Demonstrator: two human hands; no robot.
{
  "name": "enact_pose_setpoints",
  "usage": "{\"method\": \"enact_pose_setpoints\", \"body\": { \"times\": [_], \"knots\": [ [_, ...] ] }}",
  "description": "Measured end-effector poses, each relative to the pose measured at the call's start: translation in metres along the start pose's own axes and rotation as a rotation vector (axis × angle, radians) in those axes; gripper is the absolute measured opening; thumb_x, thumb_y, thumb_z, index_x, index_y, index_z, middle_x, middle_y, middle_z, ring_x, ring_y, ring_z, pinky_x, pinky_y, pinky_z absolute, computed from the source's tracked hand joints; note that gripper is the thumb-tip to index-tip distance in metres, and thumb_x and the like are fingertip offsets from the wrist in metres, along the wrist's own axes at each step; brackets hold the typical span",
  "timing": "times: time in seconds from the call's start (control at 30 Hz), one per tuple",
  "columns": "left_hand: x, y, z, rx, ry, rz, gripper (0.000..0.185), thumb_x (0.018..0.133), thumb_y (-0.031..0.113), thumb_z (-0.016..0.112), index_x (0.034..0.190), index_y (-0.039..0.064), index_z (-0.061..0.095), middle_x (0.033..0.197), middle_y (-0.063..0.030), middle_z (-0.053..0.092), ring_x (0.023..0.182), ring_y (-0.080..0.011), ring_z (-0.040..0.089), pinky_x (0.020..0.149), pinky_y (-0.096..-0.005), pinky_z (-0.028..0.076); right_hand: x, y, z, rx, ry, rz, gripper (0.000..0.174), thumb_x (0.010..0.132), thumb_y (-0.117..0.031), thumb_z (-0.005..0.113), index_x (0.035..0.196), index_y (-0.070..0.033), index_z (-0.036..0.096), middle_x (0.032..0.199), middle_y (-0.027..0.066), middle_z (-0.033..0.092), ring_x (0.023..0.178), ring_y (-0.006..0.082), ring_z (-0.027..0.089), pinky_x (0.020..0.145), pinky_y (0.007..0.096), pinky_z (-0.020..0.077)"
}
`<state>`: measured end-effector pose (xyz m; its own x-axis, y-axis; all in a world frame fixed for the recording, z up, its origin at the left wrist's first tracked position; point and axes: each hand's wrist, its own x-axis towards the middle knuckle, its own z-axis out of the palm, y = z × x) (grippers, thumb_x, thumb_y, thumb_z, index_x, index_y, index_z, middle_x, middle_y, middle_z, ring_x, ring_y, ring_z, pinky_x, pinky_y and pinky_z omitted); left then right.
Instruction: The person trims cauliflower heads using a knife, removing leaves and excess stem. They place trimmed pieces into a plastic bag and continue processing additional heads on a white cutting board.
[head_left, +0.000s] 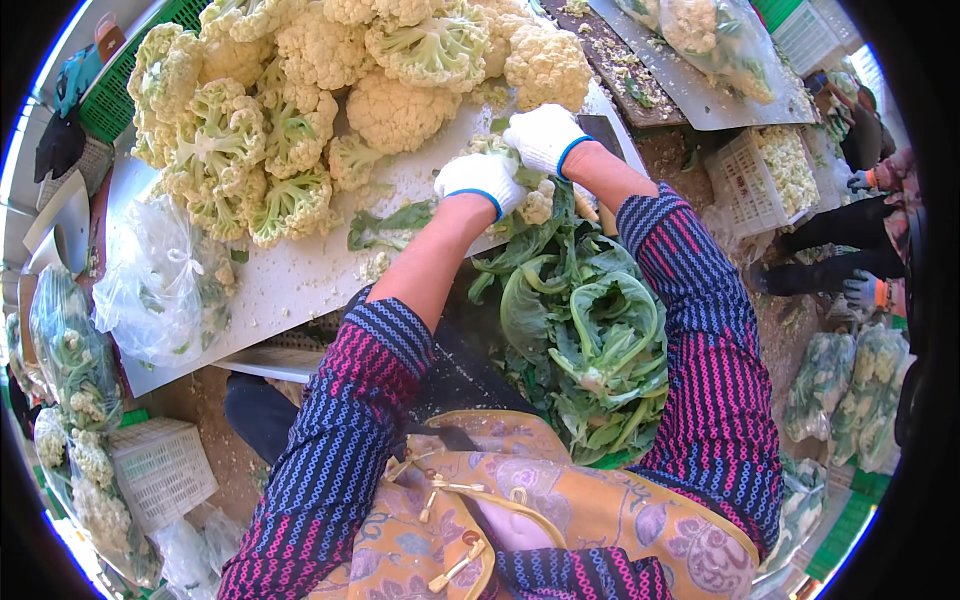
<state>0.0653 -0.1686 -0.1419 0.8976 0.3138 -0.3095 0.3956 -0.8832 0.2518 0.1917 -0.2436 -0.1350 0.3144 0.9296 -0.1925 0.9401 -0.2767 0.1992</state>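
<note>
A partly hidden cauliflower (538, 204) with some green leaf is held over the near edge of the white table (300, 289). My left hand (480, 182), in a white glove with a blue cuff, grips its left side. My right hand (545, 140), gloved the same way, is curled at its far side; its fingertips are hidden. Under my right wrist lies a dark flat blade (600, 135), and light wooden handles (587, 206) show just below it. A loose green leaf (390, 227) rests left of my left hand. Below my hands, cauliflower leaves (592, 337) are heaped in front of me.
Trimmed cauliflowers (292, 112) are piled at the table's far left. A tied plastic bag (161, 277) sits on the left corner. A white crate of florets (765, 180) stands right, near another person's legs (840, 240). Bagged cauliflowers (847, 390) lie on the floor at right.
</note>
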Motion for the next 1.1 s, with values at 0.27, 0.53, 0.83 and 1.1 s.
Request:
{"method": "enact_pose_setpoints", "body": {
  "times": [0.27, 0.53, 0.83, 1.1],
  "knots": [
    [-0.004, -0.007, -0.013, 0.029, -0.055, 0.120, 0.038, 0.083, 0.030, 0.060, 0.110, 0.006, 0.072, 0.110, -0.0210, 0.071, 0.100, -0.0366, 0.069, 0.088, -0.0437, 0.054, -0.004, 0.030, 0.033, 0.416, 0.093, 0.008, 0.031, 0.083, -0.030, 0.062, 0.105, -0.009, 0.072, 0.107, 0.0184, 0.070, 0.098, 0.0365, 0.067, 0.087, 0.0445, 0.0513],
    [0.018, -0.034, 0.029, -0.165, 0.083, 0.143, 0.036, 0.083, 0.029, 0.057, 0.099, 0.003, 0.075, 0.101, -0.0253, 0.070, 0.097, -0.0401, 0.068, 0.088, -0.0441, 0.054, -0.041, 0.041, 0.020, 1.195, 0.458, 0.487, 0.037, 0.093, -0.028, 0.060, 0.116, 0.000, 0.064, 0.108, 0.0186, 0.069, 0.089, 0.0268, 0.067, 0.082, 0.0360, 0.0511],
    [-0.062, 0.005, 0.023, -1.007, 0.025, 0.147, 0.024, 0.087, 0.024, 0.066, 0.093, 0.001, 0.070, 0.078, -0.0073, 0.068, 0.066, -0.0133, 0.062, 0.061, -0.0281, 0.051, -0.152, 0.056, -0.024, 0.246, -0.183, 0.236, 0.032, 0.086, -0.023, 0.054, 0.110, -0.011, 0.070, 0.105, 0.0182, 0.071, 0.100, 0.0348, 0.067, 0.090, 0.0435, 0.0520],
    [-0.076, 0.043, 0.018, -0.350, 0.497, 0.254, 0.033, 0.081, 0.033, 0.071, 0.105, 0.011, 0.067, 0.093, -0.0170, 0.064, 0.088, -0.0362, 0.064, 0.080, -0.0453, 0.052, -0.070, 0.080, 0.057, 0.272, -0.065, 0.462, 0.031, 0.089, -0.026, 0.055, 0.115, -0.014, 0.068, 0.111, 0.0160, 0.070, 0.106, 0.0335, 0.066, 0.092, 0.0440, 0.0513]
  ]
}}
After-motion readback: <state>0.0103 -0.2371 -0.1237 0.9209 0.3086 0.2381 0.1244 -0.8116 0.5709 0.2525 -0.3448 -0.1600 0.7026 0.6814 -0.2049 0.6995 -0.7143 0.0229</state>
